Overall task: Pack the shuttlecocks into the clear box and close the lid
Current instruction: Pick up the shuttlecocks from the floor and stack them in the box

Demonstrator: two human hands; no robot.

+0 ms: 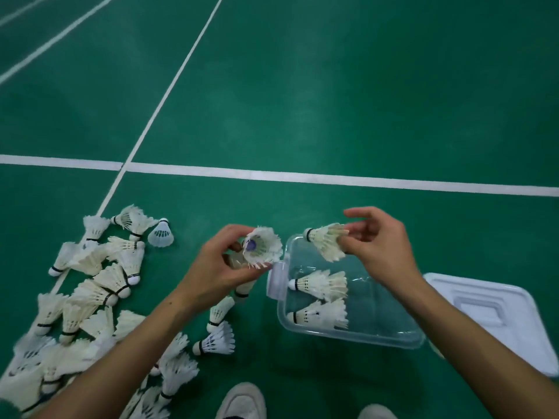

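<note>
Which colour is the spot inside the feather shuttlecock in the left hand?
Purple, inside the white feather shuttlecock; head view.

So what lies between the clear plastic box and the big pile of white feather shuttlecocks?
Head view: a few stray shuttlecocks on green floor, between box and pile.

Single head-worn view, close above, angled forward and down onto green court floor [332, 101]

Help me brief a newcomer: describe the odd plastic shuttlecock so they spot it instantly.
Find the heap of shuttlecocks left of the clear box. At its far right edge lies the plastic shuttlecock, apart from the rest. Its skirt is translucent mesh, not feathers.
</note>
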